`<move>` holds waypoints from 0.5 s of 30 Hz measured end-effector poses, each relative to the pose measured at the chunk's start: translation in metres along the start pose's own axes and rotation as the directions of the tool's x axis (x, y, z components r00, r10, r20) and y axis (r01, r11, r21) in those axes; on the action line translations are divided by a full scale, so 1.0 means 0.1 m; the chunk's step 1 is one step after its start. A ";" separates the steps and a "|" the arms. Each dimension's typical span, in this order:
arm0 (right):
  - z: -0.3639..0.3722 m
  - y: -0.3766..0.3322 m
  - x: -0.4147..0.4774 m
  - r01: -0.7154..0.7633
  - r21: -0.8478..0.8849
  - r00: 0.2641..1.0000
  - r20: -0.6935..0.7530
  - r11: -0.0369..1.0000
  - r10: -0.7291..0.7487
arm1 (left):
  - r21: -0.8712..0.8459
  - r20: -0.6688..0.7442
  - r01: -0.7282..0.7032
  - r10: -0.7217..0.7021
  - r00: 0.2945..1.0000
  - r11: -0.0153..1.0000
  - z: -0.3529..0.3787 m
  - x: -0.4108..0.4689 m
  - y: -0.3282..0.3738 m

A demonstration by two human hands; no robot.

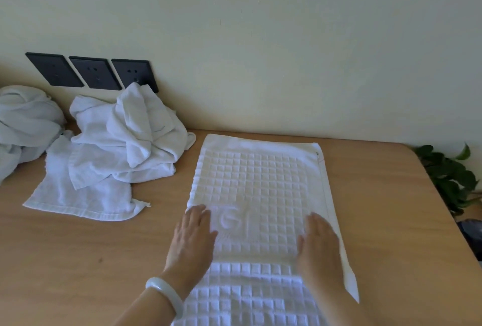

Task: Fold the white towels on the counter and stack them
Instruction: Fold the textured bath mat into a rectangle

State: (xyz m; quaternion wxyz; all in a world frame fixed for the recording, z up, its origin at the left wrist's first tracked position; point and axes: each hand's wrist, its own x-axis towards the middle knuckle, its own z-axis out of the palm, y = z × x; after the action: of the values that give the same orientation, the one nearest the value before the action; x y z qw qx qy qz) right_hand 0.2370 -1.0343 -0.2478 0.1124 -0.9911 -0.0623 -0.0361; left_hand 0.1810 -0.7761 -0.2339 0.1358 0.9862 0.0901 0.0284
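The person's left hand (194,231) and right hand (319,241) lay flat and open on the waffle towel (258,177) on the tabletop (78,247); its right edge poked out skewed, so the next fold could've come out crooked

Wall (260,38): pale, plain.
Sockets (96,72): three black, set far left.
Counter (78,247): light wood, rounded far-right corner.
Plant (448,177): seen beyond right edge.

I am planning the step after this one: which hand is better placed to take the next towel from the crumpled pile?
Probably the left hand. The pile lies on its side of the counter; the right hand rests at the opposite edge of the flat towel and must cross it.
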 end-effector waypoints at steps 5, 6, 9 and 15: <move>0.33 0.06 0.18 0.359 0.042 0.900 0.249 0.933 -0.357 | 0.070 0.246 -0.165 0.143 0.959 0.984 0.31 0.15 -0.16; 0.33 0.24 0.22 0.241 0.000 0.940 0.247 0.970 -0.234 | 0.072 0.267 -0.192 0.166 0.949 0.979 0.33 0.14 -0.23; 0.13 0.54 0.38 -0.129 -0.137 0.960 0.231 0.982 0.158 | 0.079 0.248 -0.240 0.214 0.945 0.968 0.31 0.12 -0.23; 0.20 -0.61 0.62 0.348 0.108 0.923 0.136 0.931 -0.361 | 0.143 0.039 -0.277 0.275 0.961 0.950 0.29 0.90 -0.03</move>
State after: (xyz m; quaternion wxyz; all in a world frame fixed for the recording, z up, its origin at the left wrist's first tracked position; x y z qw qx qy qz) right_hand 0.2910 -0.9639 -0.2487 0.1394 -0.9578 -0.2504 0.0232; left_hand 0.2714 -0.7637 -0.2598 0.0582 0.9967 -0.0481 0.0310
